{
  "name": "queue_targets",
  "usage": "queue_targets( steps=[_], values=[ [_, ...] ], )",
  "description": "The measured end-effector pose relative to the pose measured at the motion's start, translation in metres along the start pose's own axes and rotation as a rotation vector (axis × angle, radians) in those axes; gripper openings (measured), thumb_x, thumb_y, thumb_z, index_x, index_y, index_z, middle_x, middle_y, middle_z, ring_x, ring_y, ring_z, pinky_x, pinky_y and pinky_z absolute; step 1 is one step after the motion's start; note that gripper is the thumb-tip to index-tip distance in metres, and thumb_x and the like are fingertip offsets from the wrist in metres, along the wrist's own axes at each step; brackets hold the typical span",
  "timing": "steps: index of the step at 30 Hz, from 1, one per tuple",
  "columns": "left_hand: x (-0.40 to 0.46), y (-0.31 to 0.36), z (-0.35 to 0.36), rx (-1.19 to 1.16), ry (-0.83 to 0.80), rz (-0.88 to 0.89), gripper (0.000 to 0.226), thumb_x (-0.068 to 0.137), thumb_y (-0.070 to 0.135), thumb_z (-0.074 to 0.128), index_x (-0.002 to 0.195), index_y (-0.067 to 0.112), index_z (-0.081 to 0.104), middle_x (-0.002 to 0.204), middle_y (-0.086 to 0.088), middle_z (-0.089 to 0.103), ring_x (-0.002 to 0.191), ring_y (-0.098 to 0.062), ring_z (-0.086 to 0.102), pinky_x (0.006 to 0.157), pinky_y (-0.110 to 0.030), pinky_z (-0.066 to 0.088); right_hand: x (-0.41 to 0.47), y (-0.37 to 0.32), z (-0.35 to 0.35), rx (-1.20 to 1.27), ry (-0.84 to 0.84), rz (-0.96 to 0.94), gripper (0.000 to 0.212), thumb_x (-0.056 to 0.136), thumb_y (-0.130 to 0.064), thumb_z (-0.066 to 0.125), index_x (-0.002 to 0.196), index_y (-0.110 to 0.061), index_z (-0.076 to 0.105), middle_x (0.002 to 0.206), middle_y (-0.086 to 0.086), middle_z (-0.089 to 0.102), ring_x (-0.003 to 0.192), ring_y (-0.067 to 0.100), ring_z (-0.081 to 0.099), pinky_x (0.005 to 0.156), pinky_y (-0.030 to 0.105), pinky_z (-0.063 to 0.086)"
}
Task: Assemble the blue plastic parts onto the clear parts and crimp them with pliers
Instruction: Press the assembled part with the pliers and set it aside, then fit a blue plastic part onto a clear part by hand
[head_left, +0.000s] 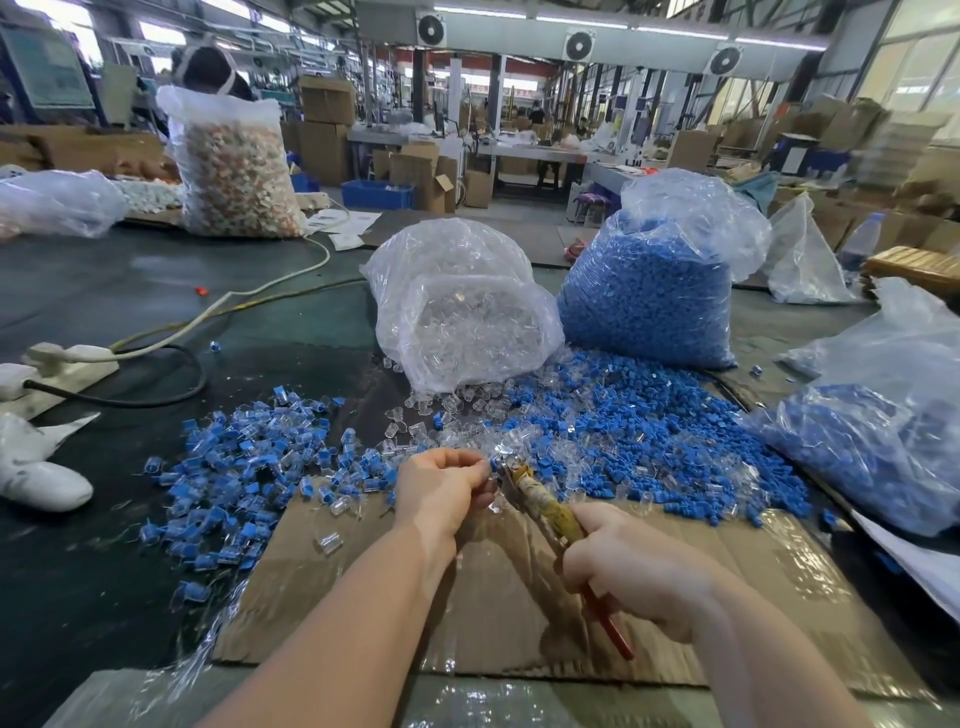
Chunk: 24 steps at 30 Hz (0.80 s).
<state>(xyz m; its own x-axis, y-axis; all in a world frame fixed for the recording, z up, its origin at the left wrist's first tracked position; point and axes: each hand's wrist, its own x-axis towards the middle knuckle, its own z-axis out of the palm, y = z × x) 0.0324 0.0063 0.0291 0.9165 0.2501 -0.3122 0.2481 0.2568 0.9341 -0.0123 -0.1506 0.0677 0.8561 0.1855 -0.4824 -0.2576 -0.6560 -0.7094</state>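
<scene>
Head view: worn on your head, facing forward and down, close over your hands
Reach: wide, taking in the table (156, 291) and the hall behind it

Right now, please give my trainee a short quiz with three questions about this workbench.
1. True or false: the right hand grips the pliers.
2. The bag of blue parts stands on which side of the bag of clear parts: A left, B right?
3. What does the left hand pinch?

Key: 1 true. 2 B. 3 a small blue and clear piece, at the pliers' tip.
</scene>
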Motion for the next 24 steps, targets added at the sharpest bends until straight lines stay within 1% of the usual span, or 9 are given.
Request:
queue_targets(
  steps=[3,6,8,12,15,18,21,22,24],
  values=[
    [-0.001,0.002,-0.001,0.015,-0.024,-0.007,0.008,0.084,-0.004,0.062,0.082,0.004,0.063,0.047,-0.001,0.062,0.045,-0.011,0.058,0.053,-0.024,0.046,-0.001,0.0,-0.001,0.04,-0.015,0.016,0.031,0.077,-0.004,0.05,0.109,-0.004,0.05,0.096,0.014,0.055,0.075,0.023,0.052,0.065,0.035,0.044],
    [-0.002,0.002,-0.002,0.02,-0.024,-0.012,0.011,0.085,-0.004,0.06,0.08,0.004,0.063,0.046,0.0,0.061,0.046,-0.013,0.056,0.052,-0.023,0.045,-0.002,-0.001,0.0,0.017,0.009,0.018,0.028,0.076,-0.005,0.052,0.104,-0.008,0.052,0.094,0.012,0.055,0.073,0.021,0.05,0.064,0.032,0.041],
    [-0.003,0.001,-0.002,0.03,-0.013,-0.005,0.012,0.085,-0.004,0.061,0.079,0.006,0.064,0.049,-0.001,0.062,0.046,-0.012,0.057,0.052,-0.024,0.045,-0.002,-0.002,0.002,0.005,0.018,0.018,0.029,0.075,-0.005,0.052,0.104,-0.008,0.053,0.095,0.011,0.054,0.076,0.021,0.049,0.067,0.034,0.04],
    [-0.002,0.001,-0.004,0.022,-0.027,-0.015,0.01,0.085,-0.003,0.06,0.08,0.005,0.064,0.046,-0.001,0.061,0.048,-0.015,0.054,0.051,-0.023,0.043,-0.004,-0.005,0.005,-0.024,0.017,0.002,0.027,0.077,-0.005,0.049,0.104,-0.008,0.05,0.108,0.017,0.056,0.08,0.022,0.05,0.075,0.039,0.046],
    [-0.002,0.001,-0.005,0.015,-0.022,-0.019,0.011,0.084,-0.004,0.061,0.079,0.005,0.064,0.052,-0.003,0.063,0.048,-0.013,0.058,0.051,-0.025,0.047,-0.006,-0.008,0.007,-0.077,0.04,-0.038,0.014,0.082,-0.002,0.043,0.09,-0.014,0.046,0.092,0.007,0.052,0.07,0.016,0.046,0.061,0.026,0.041],
    [0.0,0.001,-0.005,0.021,-0.009,0.005,0.01,0.082,-0.006,0.062,0.079,0.004,0.065,0.06,-0.006,0.066,0.051,-0.011,0.063,0.052,-0.024,0.053,-0.007,-0.008,0.009,-0.099,0.061,-0.079,0.017,0.087,-0.001,0.041,0.083,-0.018,0.041,0.081,0.0,0.045,0.059,0.01,0.039,0.045,0.016,0.032],
    [0.002,-0.001,-0.004,0.001,0.006,0.022,0.011,0.082,-0.007,0.062,0.081,0.003,0.065,0.061,-0.006,0.066,0.05,-0.01,0.063,0.047,-0.02,0.051,-0.006,-0.006,0.01,-0.087,0.081,-0.084,0.015,0.086,-0.001,0.043,0.085,-0.017,0.043,0.083,0.001,0.048,0.06,0.01,0.041,0.049,0.019,0.034],
    [0.003,-0.003,-0.003,-0.01,0.008,0.025,0.011,0.082,-0.007,0.062,0.081,0.003,0.065,0.057,-0.004,0.065,0.049,-0.009,0.063,0.046,-0.02,0.051,-0.006,-0.006,0.01,-0.065,0.087,-0.081,0.014,0.083,-0.002,0.046,0.088,-0.015,0.045,0.087,0.003,0.05,0.063,0.012,0.045,0.053,0.022,0.038],
    [0.003,-0.005,-0.002,-0.024,0.006,0.026,0.012,0.083,-0.006,0.061,0.08,0.005,0.064,0.05,0.0,0.064,0.046,-0.009,0.061,0.046,-0.023,0.051,-0.008,-0.003,0.009,0.059,0.065,-0.065,0.024,0.077,0.0,0.051,0.098,-0.013,0.051,0.098,0.009,0.053,0.075,0.021,0.06,0.065,0.034,0.053]
  ],
)
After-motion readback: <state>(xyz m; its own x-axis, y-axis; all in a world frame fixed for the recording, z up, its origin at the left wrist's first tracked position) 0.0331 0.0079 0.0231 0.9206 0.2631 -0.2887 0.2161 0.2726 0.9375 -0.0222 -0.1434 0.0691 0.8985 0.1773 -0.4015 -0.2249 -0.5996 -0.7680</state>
